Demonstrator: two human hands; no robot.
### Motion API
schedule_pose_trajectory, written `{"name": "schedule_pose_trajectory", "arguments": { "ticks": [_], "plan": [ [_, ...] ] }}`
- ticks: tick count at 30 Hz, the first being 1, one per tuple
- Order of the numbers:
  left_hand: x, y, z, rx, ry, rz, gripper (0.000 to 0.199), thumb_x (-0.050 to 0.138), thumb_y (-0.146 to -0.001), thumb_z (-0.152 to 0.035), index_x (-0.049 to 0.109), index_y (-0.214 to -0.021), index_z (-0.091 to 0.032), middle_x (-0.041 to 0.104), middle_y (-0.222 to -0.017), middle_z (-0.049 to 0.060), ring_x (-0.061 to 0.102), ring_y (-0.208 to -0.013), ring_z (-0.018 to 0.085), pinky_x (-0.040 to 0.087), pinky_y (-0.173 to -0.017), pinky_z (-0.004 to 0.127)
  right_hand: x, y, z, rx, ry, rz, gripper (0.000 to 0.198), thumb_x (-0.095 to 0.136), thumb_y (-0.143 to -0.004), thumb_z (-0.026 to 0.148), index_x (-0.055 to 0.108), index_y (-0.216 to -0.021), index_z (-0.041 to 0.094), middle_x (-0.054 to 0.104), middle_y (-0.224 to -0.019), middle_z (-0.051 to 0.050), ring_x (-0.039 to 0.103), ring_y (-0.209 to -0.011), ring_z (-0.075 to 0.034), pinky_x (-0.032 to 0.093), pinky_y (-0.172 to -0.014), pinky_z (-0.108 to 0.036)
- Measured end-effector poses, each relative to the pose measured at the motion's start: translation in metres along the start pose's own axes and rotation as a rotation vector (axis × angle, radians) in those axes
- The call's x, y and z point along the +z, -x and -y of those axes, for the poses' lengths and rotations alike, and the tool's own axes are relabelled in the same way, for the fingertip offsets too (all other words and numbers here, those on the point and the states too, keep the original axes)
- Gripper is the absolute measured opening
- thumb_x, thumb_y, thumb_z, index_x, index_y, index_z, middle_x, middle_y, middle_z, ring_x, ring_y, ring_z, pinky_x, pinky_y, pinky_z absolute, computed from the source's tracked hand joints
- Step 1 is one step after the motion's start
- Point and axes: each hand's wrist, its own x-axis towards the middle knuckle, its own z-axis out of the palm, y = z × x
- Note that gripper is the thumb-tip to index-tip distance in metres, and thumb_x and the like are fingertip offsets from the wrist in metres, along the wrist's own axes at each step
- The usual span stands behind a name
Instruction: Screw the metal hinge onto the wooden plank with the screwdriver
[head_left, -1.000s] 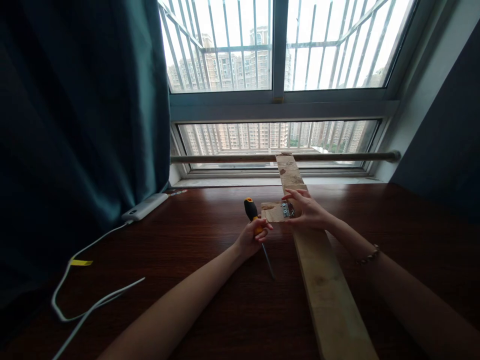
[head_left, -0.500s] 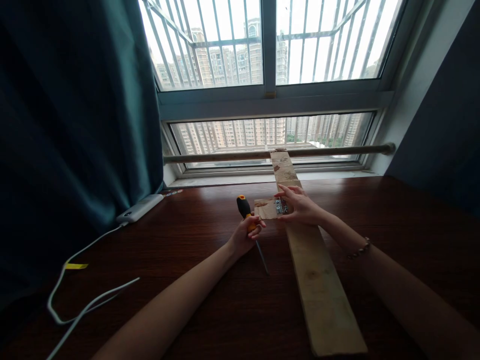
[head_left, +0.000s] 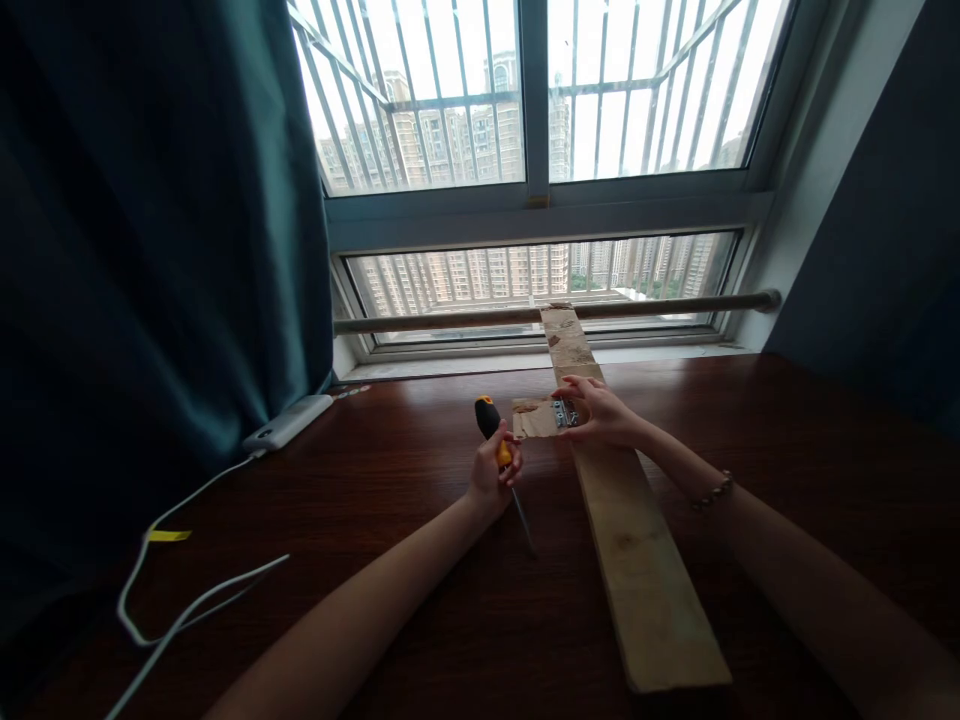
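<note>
- Curtain, one, dark blue-green, hanging at far left.
- Cable, white, looped loosely on the brown tabletop; yellow strip beside it.
- Oblong device, white, near the curtain, cable meeting its near end.
- Window frame, grey, beyond the tabletop; round rail running across its lower part.
- Left hand, closed around a screwdriver, handle black and yellow, shaft slanting down toward the person.
- Wood piece, short, rough-faced, just right of the screwdriver handle, extending leftward from the board.
- Hinge, metal, at the wood piece's right end, by the board.
- Board, long, pale, lengthwise away from the person, far end at the rail.
- Right hand, curved over the board, thumb and fingers about the hinge; whether it grips or merely steadies cannot be told.
- Bracelet, beaded in appearance, on the right wrist.
</note>
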Motion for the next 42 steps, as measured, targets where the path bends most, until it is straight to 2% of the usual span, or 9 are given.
{"name": "schedule_pose_trajectory", "arguments": {
  "ticks": [4, 7, 10, 13, 15, 19, 25, 32, 42],
  "plan": [
    [0.012, 0.006, -0.035, 0.187, 0.088, -0.045, 0.037, 0.061, -0.072, -0.047, 0.044, -0.06, -0.017, 0.035, -0.035, -0.009, 0.021, -0.025, 0.002, 0.013, -0.027, 0.014, 0.0, 0.0, 0.0, -0.002, -0.019, -0.023, 0.067, 0.076, -0.056, 0.043, 0.053, -0.114, 0.019, 0.056, -0.118, -0.009, 0.045, -0.11, -0.028, 0.036, -0.095, -0.043],
    [0.029, 0.007, -0.076, 0.442, 0.071, -0.018, 0.04, 0.066, -0.069, -0.043, 0.039, -0.055, -0.017, 0.034, -0.036, -0.009, 0.022, -0.027, 0.002, 0.016, -0.028, 0.015, 0.001, 0.0, -0.001, 0.0, -0.054, -0.039, 0.069, 0.077, -0.054, 0.041, 0.051, -0.114, 0.019, 0.059, -0.113, -0.008, 0.047, -0.108, -0.027, 0.038, -0.092, -0.042],
    [0.052, 0.005, -0.111, 0.632, 0.039, 0.007, 0.044, 0.071, -0.064, -0.042, 0.037, -0.053, -0.017, 0.035, -0.039, -0.009, 0.029, -0.031, 0.002, 0.025, -0.033, 0.015, 0.0, 0.001, 0.001, 0.0, -0.064, -0.045, 0.068, 0.078, -0.054, 0.04, 0.052, -0.113, 0.019, 0.06, -0.112, -0.007, 0.047, -0.107, -0.026, 0.038, -0.092, -0.041],
    [0.077, 0.0, -0.126, 0.749, 0.061, 0.049, 0.043, 0.074, -0.061, -0.04, 0.039, -0.055, -0.017, 0.038, -0.045, -0.009, 0.037, -0.038, 0.002, 0.033, -0.041, 0.016, -0.001, 0.001, 0.004, -0.003, -0.068, -0.044, 0.066, 0.077, -0.055, 0.041, 0.051, -0.112, 0.02, 0.061, -0.111, -0.006, 0.047, -0.106, -0.026, 0.037, -0.092, -0.041],
    [0.091, -0.004, -0.126, 0.753, 0.081, 0.107, 0.042, 0.073, -0.063, -0.041, 0.039, -0.056, -0.017, 0.037, -0.047, -0.009, 0.037, -0.039, 0.002, 0.034, -0.042, 0.016, -0.002, 0.002, 0.006, -0.007, -0.072, -0.043, 0.066, 0.077, -0.055, 0.041, 0.05, -0.112, 0.02, 0.062, -0.11, -0.005, 0.047, -0.106, -0.026, 0.037, -0.092, -0.041],
    [0.108, -0.011, -0.109, 0.624, 0.081, 0.25, 0.045, 0.07, -0.064, -0.046, 0.037, -0.054, -0.017, 0.035, -0.048, -0.008, 0.036, -0.041, 0.002, 0.034, -0.043, 0.017, -0.002, 0.001, 0.007, 0.016, -0.065, -0.052, 0.068, 0.078, -0.054, 0.041, 0.051, -0.112, 0.019, 0.061, -0.11, -0.006, 0.048, -0.105, -0.026, 0.038, -0.091, -0.041],
    [0.102, -0.02, -0.083, 0.518, 0.015, 0.347, 0.04, 0.069, -0.067, -0.042, 0.039, -0.059, -0.017, 0.036, -0.051, -0.008, 0.038, -0.042, 0.003, 0.035, -0.045, 0.018, -0.003, 0.002, 0.007, 0.004, -0.068, -0.051, 0.068, 0.077, -0.055, 0.042, 0.05, -0.114, 0.02, 0.061, -0.11, -0.006, 0.048, -0.107, -0.026, 0.039, -0.092, -0.041],
    [0.096, -0.026, -0.078, 0.473, -0.025, 0.314, 0.041, 0.07, -0.064, -0.045, 0.04, -0.061, -0.018, 0.036, -0.05, -0.008, 0.039, -0.042, 0.003, 0.034, -0.045, 0.018, -0.005, 0.002, 0.01, 0.0, -0.072, -0.035, 0.066, 0.077, -0.056, 0.04, 0.049, -0.113, 0.02, 0.062, -0.111, -0.004, 0.047, -0.106, -0.025, 0.037, -0.094, -0.04],
    [0.096, -0.023, -0.078, 0.507, -0.031, 0.313, 0.039, 0.069, -0.066, -0.044, 0.041, -0.061, -0.018, 0.037, -0.05, -0.008, 0.038, -0.042, 0.003, 0.035, -0.046, 0.019, -0.002, 0.002, 0.006, 0.018, -0.07, -0.037, 0.066, 0.077, -0.056, 0.043, 0.05, -0.112, 0.021, 0.061, -0.112, -0.005, 0.047, -0.107, -0.026, 0.039, -0.093, -0.04]
  ]
}}
